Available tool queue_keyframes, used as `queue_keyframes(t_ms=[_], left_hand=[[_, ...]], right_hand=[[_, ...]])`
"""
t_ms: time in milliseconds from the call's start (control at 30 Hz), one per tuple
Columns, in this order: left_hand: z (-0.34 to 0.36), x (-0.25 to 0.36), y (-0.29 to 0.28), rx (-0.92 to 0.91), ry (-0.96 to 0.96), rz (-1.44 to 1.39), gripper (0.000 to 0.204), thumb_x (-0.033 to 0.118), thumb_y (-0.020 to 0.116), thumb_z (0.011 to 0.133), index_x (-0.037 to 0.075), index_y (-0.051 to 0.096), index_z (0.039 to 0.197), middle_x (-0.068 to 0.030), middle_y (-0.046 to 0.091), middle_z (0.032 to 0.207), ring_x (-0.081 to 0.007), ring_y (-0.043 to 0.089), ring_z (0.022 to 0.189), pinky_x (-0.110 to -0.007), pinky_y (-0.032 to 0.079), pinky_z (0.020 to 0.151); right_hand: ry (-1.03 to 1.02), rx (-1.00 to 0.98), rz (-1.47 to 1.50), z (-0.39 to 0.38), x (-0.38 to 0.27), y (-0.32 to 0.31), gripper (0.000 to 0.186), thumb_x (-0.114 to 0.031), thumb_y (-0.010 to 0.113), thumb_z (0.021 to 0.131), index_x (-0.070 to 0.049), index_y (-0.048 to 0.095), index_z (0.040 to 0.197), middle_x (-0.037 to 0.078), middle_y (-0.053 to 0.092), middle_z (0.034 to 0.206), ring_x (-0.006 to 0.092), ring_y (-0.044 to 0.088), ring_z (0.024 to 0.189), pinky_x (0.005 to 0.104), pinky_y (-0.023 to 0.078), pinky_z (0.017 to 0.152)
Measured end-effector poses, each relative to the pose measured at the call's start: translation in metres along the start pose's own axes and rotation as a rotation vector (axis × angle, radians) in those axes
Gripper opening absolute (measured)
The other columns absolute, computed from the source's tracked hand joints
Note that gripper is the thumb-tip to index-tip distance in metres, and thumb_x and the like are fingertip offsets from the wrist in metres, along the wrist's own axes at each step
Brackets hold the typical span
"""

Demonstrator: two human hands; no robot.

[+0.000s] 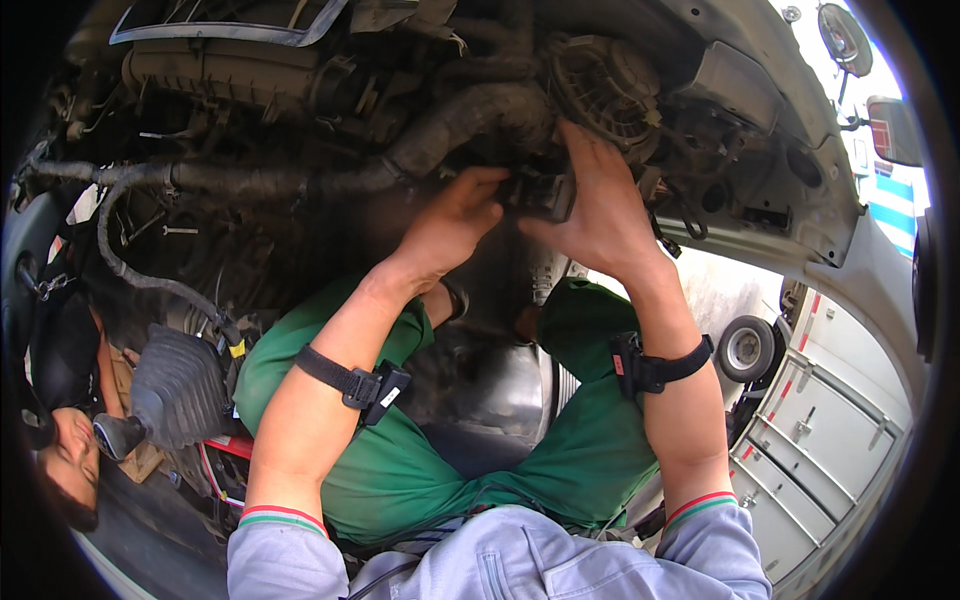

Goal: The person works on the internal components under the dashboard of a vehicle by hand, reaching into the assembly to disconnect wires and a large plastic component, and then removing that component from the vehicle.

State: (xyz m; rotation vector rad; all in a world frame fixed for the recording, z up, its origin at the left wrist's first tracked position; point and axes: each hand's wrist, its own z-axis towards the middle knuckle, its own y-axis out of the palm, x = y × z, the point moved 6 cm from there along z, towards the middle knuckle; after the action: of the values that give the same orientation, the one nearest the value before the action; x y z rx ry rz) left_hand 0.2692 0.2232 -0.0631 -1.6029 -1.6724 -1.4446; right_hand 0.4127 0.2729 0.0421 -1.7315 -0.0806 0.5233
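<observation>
My left hand (452, 225) reaches in below the thick wrapped duct (465, 125), its thumb and forefinger apart and nothing visible held between them. To its right, my right hand (600, 210) is raised with its fingers stretched up against the lower edge of the round ribbed blower housing (607, 90). Its thumb is spread toward my left hand. A small grey bracket-like part (550, 195) shows between the thumb and fingers; whether they touch it, I cannot tell. Dark fittings between the two hands are blurred and shadowed.
A long wrapped wiring harness (260, 180) crosses at left. Below it stand a gear lever boot (180, 390) and a loose spanner-like tool (180, 231). Another person (75, 450) is at the far left. A truck wheel (747, 347) shows outside the opening at right.
</observation>
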Motion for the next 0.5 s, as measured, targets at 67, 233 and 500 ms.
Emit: queue_keyframes(t_ms=[67,233,500], left_hand=[[0.0003,-0.0022,-0.001,-0.002,0.005,-0.016,0.043,0.004,0.056,0.101,0.003,0.046,0.143,-0.0255,0.047,0.149,-0.029,0.043,0.141,-0.036,0.037,0.115],[0.0015,-0.0029,-0.0012,0.004,0.018,-0.042,0.041,0.004,0.056,0.102,0.003,0.048,0.142,-0.0239,0.05,0.146,-0.0277,0.045,0.14,-0.035,0.038,0.114],[0.0009,0.0029,-0.0009,0.034,-0.011,0.013,0.04,0.004,0.057,0.1,0.002,0.05,0.14,-0.0239,0.052,0.145,-0.0282,0.046,0.139,-0.036,0.038,0.114]], right_hand=[[0.009,0.018,0.061,0.0005,0.0001,0.0011,0.103,-0.027,0.088,0.063,0.006,0.038,0.147,0.028,0.048,0.144,0.0437,0.044,0.135,0.0452,0.038,0.113],[-0.023,0.065,0.065,-0.0002,-0.0021,0.0,0.1,-0.025,0.089,0.062,0.007,0.041,0.145,0.027,0.05,0.142,0.0427,0.047,0.133,0.0441,0.04,0.112],[-0.014,0.013,0.139,-0.0002,-0.0005,-0.0049,0.101,-0.027,0.09,0.063,0.007,0.041,0.144,0.029,0.048,0.144,0.0454,0.046,0.133,0.0458,0.04,0.112]])
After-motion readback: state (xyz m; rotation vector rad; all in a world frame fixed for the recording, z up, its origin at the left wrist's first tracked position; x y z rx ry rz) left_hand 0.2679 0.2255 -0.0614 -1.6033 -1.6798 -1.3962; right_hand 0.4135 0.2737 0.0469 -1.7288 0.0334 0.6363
